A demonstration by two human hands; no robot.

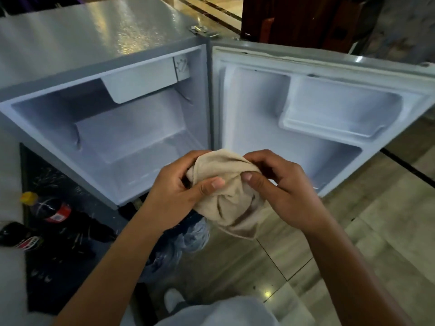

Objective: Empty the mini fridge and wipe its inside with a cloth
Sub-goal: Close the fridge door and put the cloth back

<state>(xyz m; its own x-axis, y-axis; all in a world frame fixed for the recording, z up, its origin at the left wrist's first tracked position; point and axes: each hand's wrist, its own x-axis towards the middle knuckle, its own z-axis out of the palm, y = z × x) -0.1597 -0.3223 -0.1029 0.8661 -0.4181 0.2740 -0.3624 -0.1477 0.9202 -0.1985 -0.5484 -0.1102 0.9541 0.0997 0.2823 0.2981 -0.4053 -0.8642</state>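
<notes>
Both hands are gripping the cloth [226, 196] in front of the open fridge [131, 128]: the left hand [179, 184] is pinching its left side, the right hand [275, 182] its upper right fold, each grip closed on fabric. The emptied cavity is lying ahead and to the left, nearer the left hand. Bottles [49, 208] are sitting on the floor at left.

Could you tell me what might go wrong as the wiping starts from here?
The cloth is bunched between both hands, so it may wipe poorly unless spread. The bottles lie on the floor beside the fridge, near the person's feet, and could be kicked or rolled. The open door could be bumped while leaning in.
</notes>
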